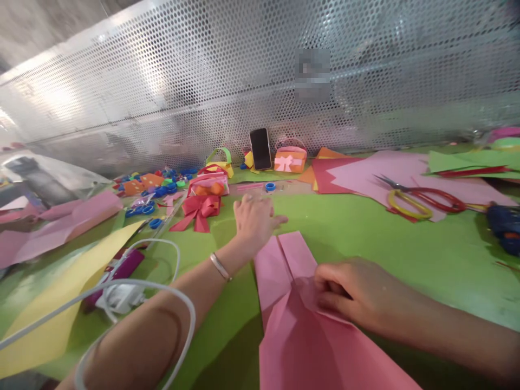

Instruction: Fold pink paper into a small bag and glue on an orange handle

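A pink sheet of paper (300,330) with folded flaps lies on the green table (365,238) in front of me. My left hand (255,219) rests at its far end, fingers stretched flat toward the right, a thin bangle on the wrist. My right hand (353,292) is curled with fingers closed, pressing a folded corner of the pink paper near its middle.
Red-and-yellow scissors (418,199) lie on pink sheets at right, a blue glue gun (506,227) beyond. A phone (260,148) leans on the perforated metal wall beside small paper baskets (290,159). A red bow (199,210), blue rings, yellow paper (60,303) and a white cable (122,287) lie left.
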The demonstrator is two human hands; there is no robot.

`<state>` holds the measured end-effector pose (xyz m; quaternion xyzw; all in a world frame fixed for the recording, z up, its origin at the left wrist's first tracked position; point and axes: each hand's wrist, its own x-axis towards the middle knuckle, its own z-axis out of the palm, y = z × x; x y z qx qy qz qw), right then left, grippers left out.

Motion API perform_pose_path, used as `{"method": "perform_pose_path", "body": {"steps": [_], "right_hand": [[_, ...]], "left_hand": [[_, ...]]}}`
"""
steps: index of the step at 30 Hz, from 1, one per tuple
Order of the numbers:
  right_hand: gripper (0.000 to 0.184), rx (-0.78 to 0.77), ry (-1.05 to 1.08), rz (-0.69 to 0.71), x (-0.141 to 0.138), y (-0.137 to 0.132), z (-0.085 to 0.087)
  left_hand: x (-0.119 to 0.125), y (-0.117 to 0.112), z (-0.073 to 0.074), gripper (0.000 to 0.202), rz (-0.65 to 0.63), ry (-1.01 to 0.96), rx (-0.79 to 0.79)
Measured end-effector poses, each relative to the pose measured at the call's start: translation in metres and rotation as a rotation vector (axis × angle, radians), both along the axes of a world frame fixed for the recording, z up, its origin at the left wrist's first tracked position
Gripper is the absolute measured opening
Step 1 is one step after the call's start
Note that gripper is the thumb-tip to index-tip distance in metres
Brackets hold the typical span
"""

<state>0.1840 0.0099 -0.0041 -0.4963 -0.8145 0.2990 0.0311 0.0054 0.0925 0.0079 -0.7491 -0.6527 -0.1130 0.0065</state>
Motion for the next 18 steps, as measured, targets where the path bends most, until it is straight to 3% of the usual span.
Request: {"method": "perform_pose_path", "body": {"steps": [2,5,8,11,14,18], "right_hand": [[0.017,0.007,-0.006,0.007,0.0,-0.001,0.0],[0.015,0.023,-0.008,0.029,0.0,-0.001,-0.004],[0.053,0.14,-0.034,0.147,-0.001,-0.001,-0.009],[0.063,0.282,-0.03,0.3,0.0,-0.001,-0.014],[0.061,0.358,0.031,0.386,0.002,-0.001,-0.016],[0.064,0.395,0.022,0.414,0.004,0.0,-0.019]], "left_hand": [[-0.013,0.005,0.01,0.035,0.049,-0.008,0.003],[-0.029,-0.001,0.029,0.039,-0.007,-0.005,-0.097],[-0.034,-0.018,0.039,0.046,-0.178,0.025,-0.372],[-0.032,-0.035,0.036,0.049,-0.315,0.068,-0.534],[-0.029,-0.044,0.027,0.052,-0.345,0.08,-0.525],[-0.032,-0.039,0.02,0.056,-0.344,0.065,-0.519]]}}
